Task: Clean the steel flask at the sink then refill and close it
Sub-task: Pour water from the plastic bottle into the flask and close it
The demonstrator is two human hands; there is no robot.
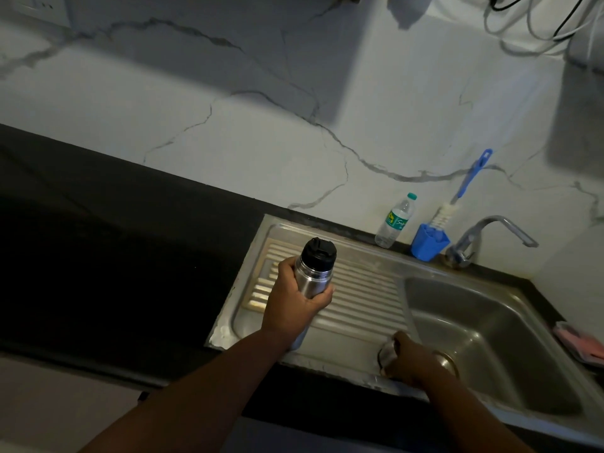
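My left hand [294,299] grips the steel flask [312,273] around its body and holds it above the ribbed drainboard [362,289] of the steel sink. A black stopper [318,251] sits in the flask's mouth. My right hand [413,361] rests at the drainboard's front edge, fingers curled over a small steel cup-shaped cap [387,353]. The sink basin [483,325] lies to the right, with its tap [483,233] at the back, and no water is running.
A blue holder [428,245] with a blue-handled bottle brush [457,197] and a small plastic water bottle [394,222] stand behind the sink by the marble wall. A pink cloth [578,341] lies at the far right. Dark countertop [114,240] stretches left.
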